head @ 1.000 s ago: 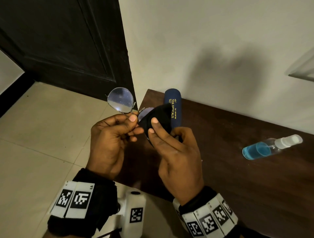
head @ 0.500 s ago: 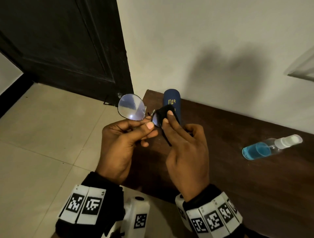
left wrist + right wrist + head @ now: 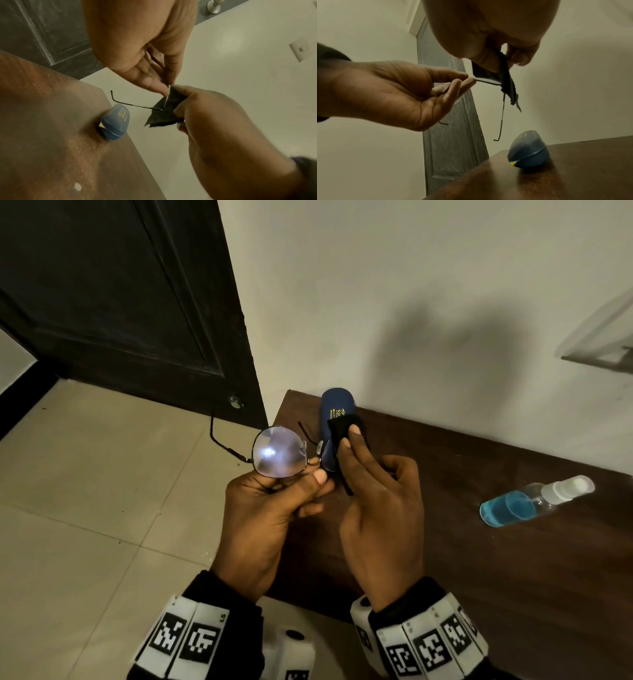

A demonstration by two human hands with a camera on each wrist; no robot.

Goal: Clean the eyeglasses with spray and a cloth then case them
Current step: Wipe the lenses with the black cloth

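Thin-framed eyeglasses point(image 3: 279, 451) with open temples are held above the table's left end. My left hand point(image 3: 270, 508) pinches the frame by the bridge, below the bare left lens. My right hand point(image 3: 373, 491) pinches a black cloth point(image 3: 344, 428) around the other lens, which is hidden under it. From the left wrist, the cloth point(image 3: 164, 113) hangs as a dark triangle over the lens edge, one temple point(image 3: 130, 104) sticking out. A closed blue case point(image 3: 334, 409) lies on the table behind the hands. The spray bottle point(image 3: 534, 501) of blue liquid lies on its side at right.
The dark wooden table point(image 3: 513, 577) stands against a pale wall; its left edge runs just under my hands. A dark door point(image 3: 120, 302) and tiled floor point(image 3: 85, 491) lie to the left. A white switch plate point(image 3: 300, 49) is on the wall.
Both hands with the glasses have shifted right, toward the table, and the bare lens has tilted to catch a bright glare. The right hand's fingers have slid further up over the cloth-covered lens.
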